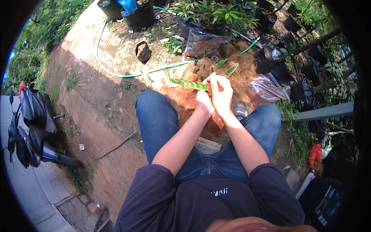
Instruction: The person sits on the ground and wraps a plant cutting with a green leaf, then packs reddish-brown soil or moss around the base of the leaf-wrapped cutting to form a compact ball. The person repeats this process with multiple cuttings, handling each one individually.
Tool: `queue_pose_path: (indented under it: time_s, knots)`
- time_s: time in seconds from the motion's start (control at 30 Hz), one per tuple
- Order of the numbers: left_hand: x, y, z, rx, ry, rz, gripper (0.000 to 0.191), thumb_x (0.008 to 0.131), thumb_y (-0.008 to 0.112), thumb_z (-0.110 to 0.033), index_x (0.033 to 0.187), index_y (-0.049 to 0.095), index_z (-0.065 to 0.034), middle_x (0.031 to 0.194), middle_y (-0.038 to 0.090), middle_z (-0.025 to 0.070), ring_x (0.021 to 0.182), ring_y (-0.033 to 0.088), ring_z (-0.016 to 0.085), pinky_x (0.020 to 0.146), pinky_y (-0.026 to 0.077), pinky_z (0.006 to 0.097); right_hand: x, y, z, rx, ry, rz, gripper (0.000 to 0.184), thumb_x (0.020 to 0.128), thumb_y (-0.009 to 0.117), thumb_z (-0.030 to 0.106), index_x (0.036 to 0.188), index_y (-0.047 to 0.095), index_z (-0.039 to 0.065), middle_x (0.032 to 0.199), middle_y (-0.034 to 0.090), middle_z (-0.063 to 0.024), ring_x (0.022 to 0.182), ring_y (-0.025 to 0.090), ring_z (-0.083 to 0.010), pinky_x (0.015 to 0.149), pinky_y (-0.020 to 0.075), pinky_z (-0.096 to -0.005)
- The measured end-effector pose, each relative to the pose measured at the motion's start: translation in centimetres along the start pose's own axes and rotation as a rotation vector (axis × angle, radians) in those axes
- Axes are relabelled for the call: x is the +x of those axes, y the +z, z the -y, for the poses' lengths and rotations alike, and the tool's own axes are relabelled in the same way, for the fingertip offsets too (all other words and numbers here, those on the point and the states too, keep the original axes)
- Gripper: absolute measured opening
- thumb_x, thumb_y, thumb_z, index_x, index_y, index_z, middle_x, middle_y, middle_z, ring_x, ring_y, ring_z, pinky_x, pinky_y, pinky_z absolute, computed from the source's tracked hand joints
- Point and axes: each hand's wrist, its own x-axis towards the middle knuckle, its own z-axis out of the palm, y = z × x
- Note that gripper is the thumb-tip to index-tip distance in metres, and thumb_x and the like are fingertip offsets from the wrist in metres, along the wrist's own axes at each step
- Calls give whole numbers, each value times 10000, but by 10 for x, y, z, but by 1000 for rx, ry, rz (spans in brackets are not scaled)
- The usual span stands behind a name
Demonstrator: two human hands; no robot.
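A variegated snake plant leaf cutting [189,84] points left from between my hands, held nearly flat. My left hand [203,102] grips it near its right end. My right hand [223,92] is pressed close against the left, its fingers curled around a reddish-brown clump of fibre [210,92] at the end of the leaf. The fingers partly hide the clump. Just beyond my hands, a pile of brown coir fibre [240,59] has several short leaf cuttings [232,69] on it. More cuttings [167,76] lie to its left.
A green hose [124,76] curves over the soil. Black grow bags [139,17] and a small black pot bag [143,52] stand ahead. Clear plastic [268,87] lies to the right of the fibre. A grey beam [324,111] juts in at right; a motorbike [37,124] stands left.
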Motion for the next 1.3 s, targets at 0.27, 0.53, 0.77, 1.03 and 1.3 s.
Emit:
queue_pose_path:
  time_s: [0.27, 0.53, 0.77, 1.03, 1.3]
  knots:
    - [7, -6, -6, 70, 10, -284, 361, 1109, 328, -245, 1275, 590, -61, 1272, 662, 96, 1178, 636, 227, 1030, 516, 382, 14, -12, -6, -97, -240, 262, 642, 1102, 212, 462, 1323, 699, 106, 1430, 607, -114, 1479, 353, -291, 1226, 172, -494]
    - [21, -41, 14, 124, -27, -189, 456, 1104, 262, -276, 1374, 533, -28, 1358, 617, 163, 1249, 615, 282, 1075, 501, 428, 15, -15, -11, -167, -452, 496, 562, 1110, 290, 411, 1403, 620, 63, 1459, 594, -136, 1460, 430, -367, 1239, 231, -547]
    - [47, -95, 16, -29, -66, -49, 490, 1103, 250, -303, 1427, 503, -36, 1426, 577, 180, 1296, 582, 309, 1097, 483, 430, 2, -8, -11, -248, -420, 557, 718, 1061, 271, 591, 1497, 510, 72, 1540, 495, -165, 1511, 338, -377, 1247, 159, -587]
    - [28, -48, 13, -466, -160, -95, 569, 1070, 204, -306, 1532, 412, -48, 1539, 482, 175, 1427, 457, 299, 1202, 349, 424, -4, -7, -21, -206, -373, 538, 671, 1077, 271, 539, 1515, 487, 78, 1545, 496, -165, 1519, 331, -374, 1255, 85, -602]
    - [1, -3, -6, 139, -110, -115, 465, 1121, 227, -250, 1453, 464, -26, 1415, 579, 165, 1294, 587, 277, 1113, 487, 423, 11, -20, -19, 15, -233, 385, 548, 1116, 322, 406, 1392, 596, 20, 1453, 598, -171, 1481, 410, -317, 1271, 146, -451]
